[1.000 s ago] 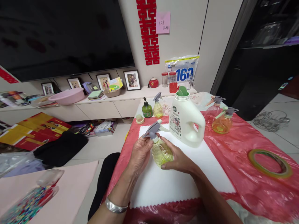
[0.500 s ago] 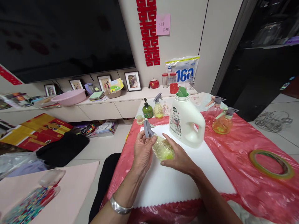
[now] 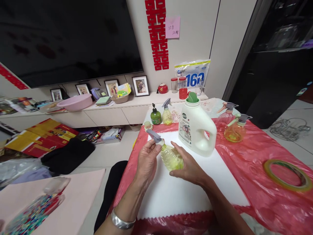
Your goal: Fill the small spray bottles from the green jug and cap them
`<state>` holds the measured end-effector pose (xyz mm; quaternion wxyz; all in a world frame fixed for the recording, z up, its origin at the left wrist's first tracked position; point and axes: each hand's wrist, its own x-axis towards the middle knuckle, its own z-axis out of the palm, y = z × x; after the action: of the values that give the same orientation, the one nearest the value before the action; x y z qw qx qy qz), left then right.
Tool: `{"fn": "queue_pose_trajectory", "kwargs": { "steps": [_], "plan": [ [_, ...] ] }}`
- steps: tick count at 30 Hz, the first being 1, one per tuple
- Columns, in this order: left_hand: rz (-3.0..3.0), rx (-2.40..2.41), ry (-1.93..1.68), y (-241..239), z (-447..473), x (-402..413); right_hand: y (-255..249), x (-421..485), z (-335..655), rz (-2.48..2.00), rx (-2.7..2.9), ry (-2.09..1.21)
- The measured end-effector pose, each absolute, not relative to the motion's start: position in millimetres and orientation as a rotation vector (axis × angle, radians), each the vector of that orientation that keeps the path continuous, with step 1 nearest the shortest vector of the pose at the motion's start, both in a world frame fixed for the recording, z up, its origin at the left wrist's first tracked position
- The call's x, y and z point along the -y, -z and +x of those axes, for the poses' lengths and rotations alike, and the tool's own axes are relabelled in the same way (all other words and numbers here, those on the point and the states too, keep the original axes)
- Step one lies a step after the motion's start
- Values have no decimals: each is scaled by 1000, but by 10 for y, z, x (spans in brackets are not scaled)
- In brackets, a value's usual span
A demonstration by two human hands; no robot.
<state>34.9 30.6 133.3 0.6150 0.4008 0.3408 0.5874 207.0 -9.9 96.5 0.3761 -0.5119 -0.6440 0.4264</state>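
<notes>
A small clear spray bottle [image 3: 171, 156] with yellow-green liquid lies tilted between my hands, over a white cloth [image 3: 186, 189]. My right hand [image 3: 189, 168] cups the bottle's body from the right. My left hand [image 3: 146, 160] pinches the neck under the grey trigger head [image 3: 154, 136], which points up and to the left. A big white detergent jug [image 3: 197, 125] with an open green cap stands just behind my right hand.
The table wears a red plastic cover [image 3: 256, 163]. On it are two orange spray bottles [image 3: 233, 129], a roll of tape [image 3: 285, 171], a green pump bottle [image 3: 155, 116], another yellow spray bottle [image 3: 167, 114] and a small cap [image 3: 147, 125]. A low shelf [image 3: 105, 107] runs along the back wall.
The grey trigger head has turned on the bottle: it pointed left a second ago, then stood nearly upright, and now slants up-left. Both hands have stayed on the bottle.
</notes>
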Motion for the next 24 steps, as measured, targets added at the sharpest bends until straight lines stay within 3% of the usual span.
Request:
{"fn": "queue_pose_trajectory", "kwargs": {
  "steps": [13, 21, 24],
  "plan": [
    [738, -777, -1911, -1901, -85, -875, -1110, 174, 2563, -1584, 1746, -921],
    [1122, -1337, -1262, -1106, 197, -1237, -1284, 273, 2747, -1461, 1597, -888],
    [1166, -1411, -1194, -823, 310, -1347, -1298, 294, 2762, -1472, 1583, -888]
  ]
}}
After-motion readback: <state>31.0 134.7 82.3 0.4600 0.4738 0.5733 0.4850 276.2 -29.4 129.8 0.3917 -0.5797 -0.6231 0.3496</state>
